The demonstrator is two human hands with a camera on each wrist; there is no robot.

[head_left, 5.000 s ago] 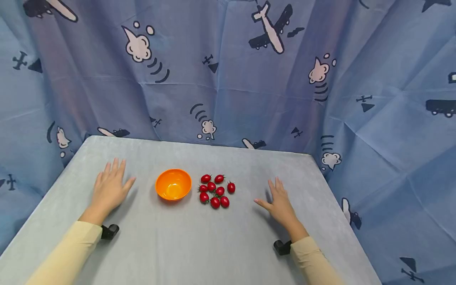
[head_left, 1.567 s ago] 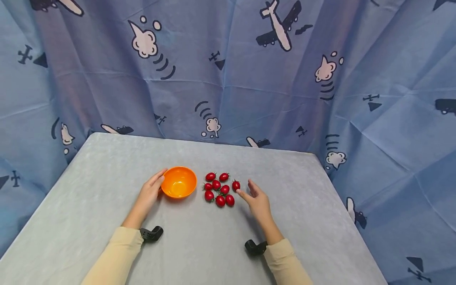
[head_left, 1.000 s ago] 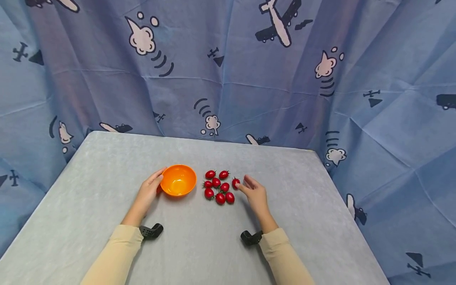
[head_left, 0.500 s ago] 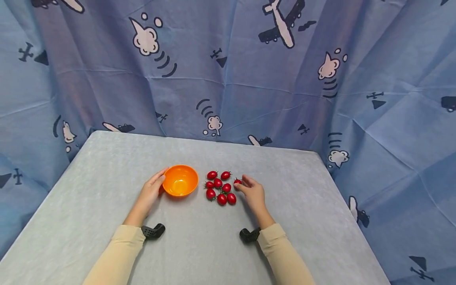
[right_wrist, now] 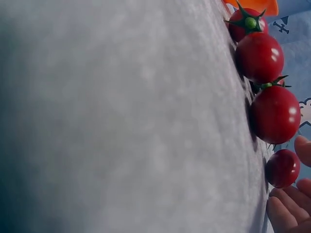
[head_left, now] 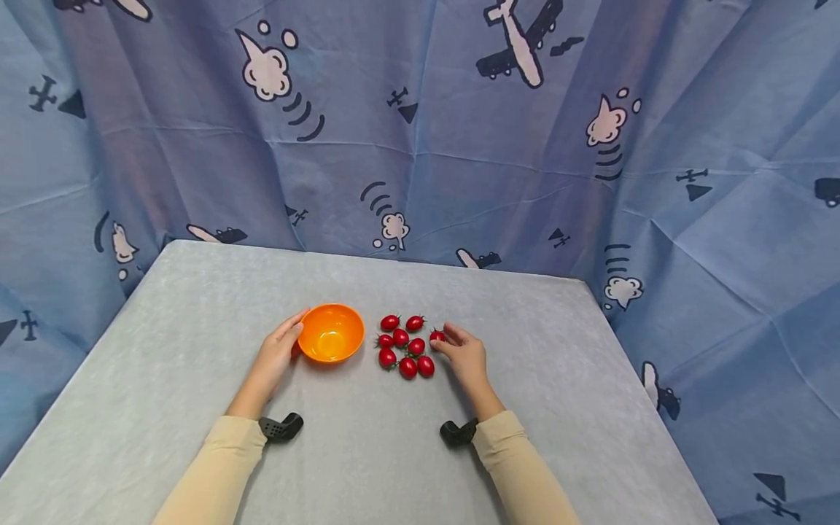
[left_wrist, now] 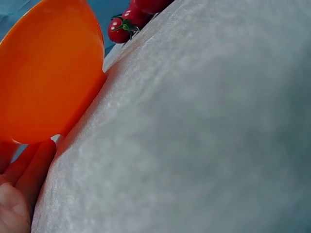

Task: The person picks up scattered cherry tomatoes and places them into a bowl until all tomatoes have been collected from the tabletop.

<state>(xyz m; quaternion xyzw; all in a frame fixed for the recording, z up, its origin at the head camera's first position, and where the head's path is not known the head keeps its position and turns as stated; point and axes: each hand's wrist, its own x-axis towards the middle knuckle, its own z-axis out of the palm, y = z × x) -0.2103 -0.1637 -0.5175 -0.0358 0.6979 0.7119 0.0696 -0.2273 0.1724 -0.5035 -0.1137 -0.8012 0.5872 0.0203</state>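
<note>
An orange bowl (head_left: pixel 331 357) stands upright on the table, left of a cluster of red cherry tomatoes (head_left: pixel 408 368). My left hand (head_left: pixel 270 361) rests along the bowl's left side; the left wrist view shows its fingers (left_wrist: pixel 34 170) extended against the bowl's outer wall. On the cluster's right edge, my right hand (head_left: pixel 469 362) has thumb and fingers around one cherry tomato (head_left: pixel 437 336), partly covered by the thumb in the head view. The right wrist view shows this tomato (right_wrist: pixel 283 168) between the thumb and fingers, low over the cloth.
A pale grey cloth covers the table (head_left: pixel 367 452). A blue curtain (head_left: pixel 420 131) printed with aeroplanes hangs behind it and along the right. Black wrist cameras (head_left: pixel 282 428) sit inside both cuffs.
Both hands have come inward, the left to the bowl, the right to the rightmost tomato. Over the last second the right thumb and fingers have closed around that tomato. Bowl and tomatoes stay put.
</note>
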